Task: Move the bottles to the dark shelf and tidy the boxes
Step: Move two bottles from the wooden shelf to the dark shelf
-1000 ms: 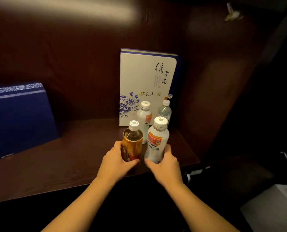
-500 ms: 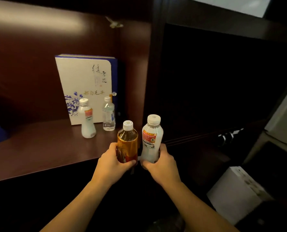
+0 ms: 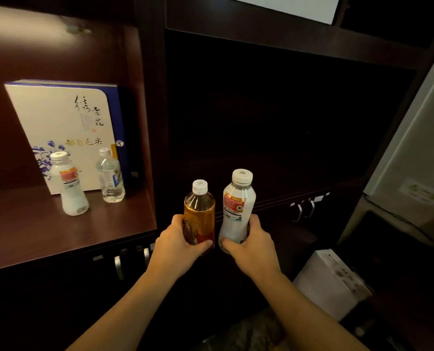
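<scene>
Head view: left hand [image 3: 176,245] clamped round amber tea bottle [image 3: 199,214], right hand [image 3: 250,245] clamped round milky white bottle [image 3: 237,207], both upright, held side by side before dark shelf [image 3: 274,122], open and unlit. Farther left, past divider, on lit shelf [image 3: 33,231]: second milky bottle [image 3: 70,184], clear water bottle [image 3: 110,174], white gift box [image 3: 61,122] behind.

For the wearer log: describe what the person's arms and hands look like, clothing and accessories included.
Both forearms are bare as far as the frame shows, with no sleeve or cuff in view. The left hand and right hand wear no gloves, and no watch, bracelet or ring is visible.
</scene>
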